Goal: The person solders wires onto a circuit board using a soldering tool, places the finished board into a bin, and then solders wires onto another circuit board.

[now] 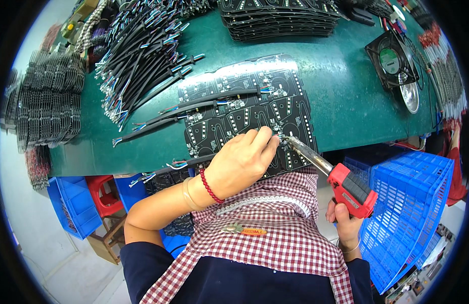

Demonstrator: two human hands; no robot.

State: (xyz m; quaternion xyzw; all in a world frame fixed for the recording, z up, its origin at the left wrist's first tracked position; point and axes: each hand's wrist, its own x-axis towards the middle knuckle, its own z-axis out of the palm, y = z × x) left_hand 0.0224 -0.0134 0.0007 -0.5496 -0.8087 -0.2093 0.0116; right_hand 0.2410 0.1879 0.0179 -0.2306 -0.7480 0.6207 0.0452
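Observation:
A black circuit board panel point(252, 116) with white markings lies at the table's near edge. Three black-sleeved cables point(181, 107) lie across it, their coloured wire ends on its small pads. My left hand point(243, 163) rests over the near part of the panel, fingers pinched at a pad. Another black-sleeved cable point(194, 161) runs beneath this hand; its far end is hidden by my fingers. My right hand point(344, 221) grips the handle of a red soldering gun point(350, 190). The gun's metal tip meets the panel right beside my left fingertips.
A heap of black-sleeved cables point(143, 61) lies at the far left, with a stack of boards point(280, 20) at the back. A small fan point(391, 60) and a metal lamp shade point(409, 96) stand right. Blue crates point(411, 202) stand below the table's right edge.

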